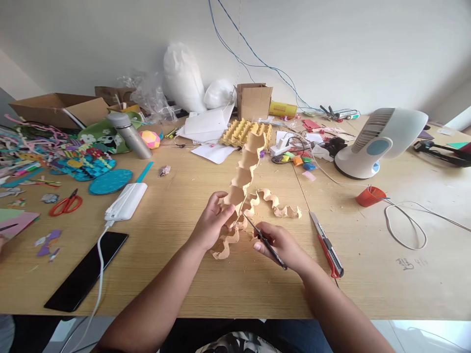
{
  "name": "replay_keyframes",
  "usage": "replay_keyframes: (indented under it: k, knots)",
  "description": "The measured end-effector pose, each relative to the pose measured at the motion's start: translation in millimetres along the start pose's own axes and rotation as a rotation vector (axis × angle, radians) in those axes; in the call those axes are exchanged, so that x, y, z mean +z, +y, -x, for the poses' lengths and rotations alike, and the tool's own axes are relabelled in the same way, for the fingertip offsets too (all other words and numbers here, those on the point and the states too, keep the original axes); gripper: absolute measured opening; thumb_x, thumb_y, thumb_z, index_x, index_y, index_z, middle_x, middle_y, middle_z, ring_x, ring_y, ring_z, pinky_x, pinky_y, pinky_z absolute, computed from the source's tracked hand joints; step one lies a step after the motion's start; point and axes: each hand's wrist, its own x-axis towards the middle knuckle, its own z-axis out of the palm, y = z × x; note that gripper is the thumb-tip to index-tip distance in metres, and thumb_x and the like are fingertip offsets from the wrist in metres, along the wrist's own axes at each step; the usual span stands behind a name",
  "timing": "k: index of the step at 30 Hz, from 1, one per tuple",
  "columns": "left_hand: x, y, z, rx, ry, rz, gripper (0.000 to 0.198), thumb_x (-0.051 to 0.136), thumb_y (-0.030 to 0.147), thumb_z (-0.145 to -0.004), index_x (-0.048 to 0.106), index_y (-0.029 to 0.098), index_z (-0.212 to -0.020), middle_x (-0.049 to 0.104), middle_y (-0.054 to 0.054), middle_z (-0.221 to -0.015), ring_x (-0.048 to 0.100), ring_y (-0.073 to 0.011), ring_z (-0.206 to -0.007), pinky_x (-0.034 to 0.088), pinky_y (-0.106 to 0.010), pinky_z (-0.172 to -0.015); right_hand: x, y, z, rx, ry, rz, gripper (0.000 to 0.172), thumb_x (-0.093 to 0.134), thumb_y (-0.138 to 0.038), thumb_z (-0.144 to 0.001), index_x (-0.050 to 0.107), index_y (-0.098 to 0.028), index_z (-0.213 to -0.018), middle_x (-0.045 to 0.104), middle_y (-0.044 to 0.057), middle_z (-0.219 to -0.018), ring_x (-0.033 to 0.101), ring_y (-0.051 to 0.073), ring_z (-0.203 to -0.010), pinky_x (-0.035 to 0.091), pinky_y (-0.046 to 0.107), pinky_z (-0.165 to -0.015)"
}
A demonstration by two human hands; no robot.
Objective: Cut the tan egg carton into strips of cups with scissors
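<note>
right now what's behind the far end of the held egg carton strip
A yellow egg tray shows behind the far end of the held egg carton strip; whatever the strip itself covers cannot be seen.

Craft workroom, from where I stand: desk (368,274) strewn with scissors (68,201), box cutter (327,247), paper scraps (309,175), egg-carton strip (241,179).

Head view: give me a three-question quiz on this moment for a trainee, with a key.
1. Which hand holds the slim dark tool?
2. True or false: the white-and-blue plastic fan stands nearer the wall than the red-handled, metal-bladed utility knife does.
3. The left hand grips: A) a grey metal bottle; B) a tan, scalloped, pulp-like strip; C) a flat black device.

Key: 1. The right hand. 2. True. 3. B.
</note>
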Motion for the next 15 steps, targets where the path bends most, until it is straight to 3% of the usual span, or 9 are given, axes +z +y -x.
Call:
replay_keyframes:
  k: [4, 11, 15]
  knots:
    - [-2.6, 6.2, -1.1, -0.014, -0.062, 0.024, 0.043, 0.081, 0.054, -0.088, 0.068, 0.022, -0.115, 0.065, 0.001, -0.082, 0.058, -0.0115, -0.066, 0.046, -0.021, -0.054, -3.7, -0.1, -0.6, -0.026, -0.068, -0.201, 0.056, 0.063, -0.075, -0.094, 0.056, -0.019, -0.089, 0.048, -0.002, -0.079, 0.044, 0.014, -0.072, 0.036, 0.026, -0.065]
    - [-4.8, 9.1, -2.3, -0.114, 0.006, 0.091, 0.045, 0.08, 0.06, -0.085, 0.077, 0.018, -0.1, 0.063, -0.001, -0.079, 0.055, -0.0109, -0.065, 0.04, -0.019, -0.048, -6.4, -2.8, 1.0, -0.009, -0.223, -0.294, 0.056, 0.069, -0.073, -0.091, 0.06, -0.018, -0.09, 0.05, -0.002, -0.078, 0.044, 0.013, -0.071, 0.035, 0.025, -0.063]
    - [-4.4, 5.3, -5.2, -0.182, 0.04, 0.151, 0.042, 0.084, 0.059, -0.08, 0.077, 0.02, -0.093, 0.065, -0.002, -0.08, 0.056, -0.0128, -0.065, 0.04, -0.021, -0.047, -6.8, -5.0, 1.6, -0.007, -0.25, -0.331, 0.054, 0.069, -0.071, -0.092, 0.059, -0.018, -0.091, 0.049, -0.003, -0.078, 0.043, 0.013, -0.071, 0.035, 0.025, -0.064]
